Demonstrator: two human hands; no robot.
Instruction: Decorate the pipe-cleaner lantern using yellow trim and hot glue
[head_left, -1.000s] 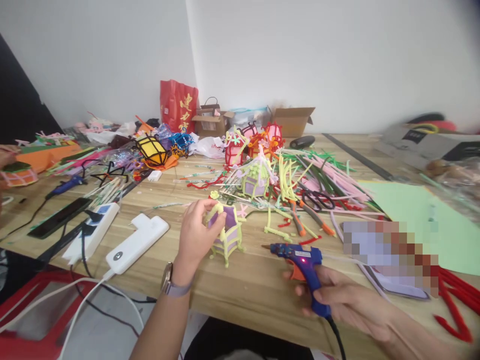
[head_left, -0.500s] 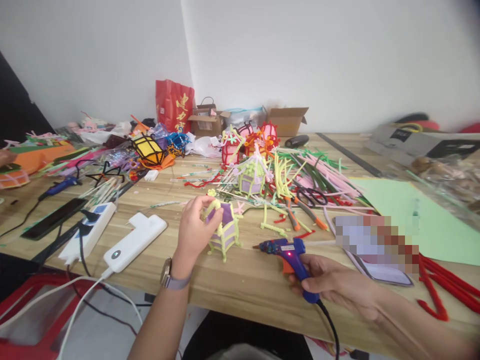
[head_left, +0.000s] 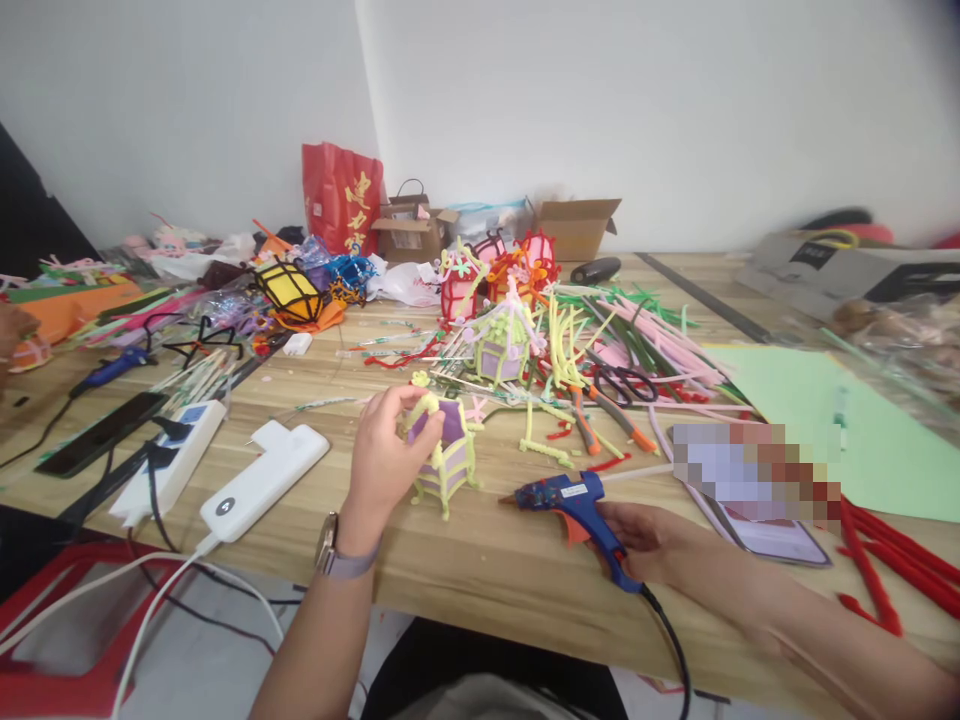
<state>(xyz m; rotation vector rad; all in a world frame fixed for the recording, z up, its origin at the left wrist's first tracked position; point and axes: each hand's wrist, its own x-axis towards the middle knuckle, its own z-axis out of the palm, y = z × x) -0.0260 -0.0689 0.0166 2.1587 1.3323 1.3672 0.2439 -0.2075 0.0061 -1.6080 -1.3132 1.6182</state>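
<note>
Pinching the upper rim of a small purple-and-lime lantern, the left hand has its thumb and forefinger closed on the fuzzy yellow-green edging; the lantern stands on the wooden table, just right of that palm. Item: one right hand, at the handle of a blue glue gun, its fingers largely hidden behind it, so I cannot tell whether they close on it; the nozzle points toward the lantern. Item: one pink-and-lime lantern, beyond the left hand and to its right. Item: orange-and-grey handles and black scissors, both beyond the right hand. Item: one phone, screen partly pixelated, right of the right hand, with red fuzzy stems farther right. Item: one white charger, left of the left hand, a power strip beyond its far side.
</note>
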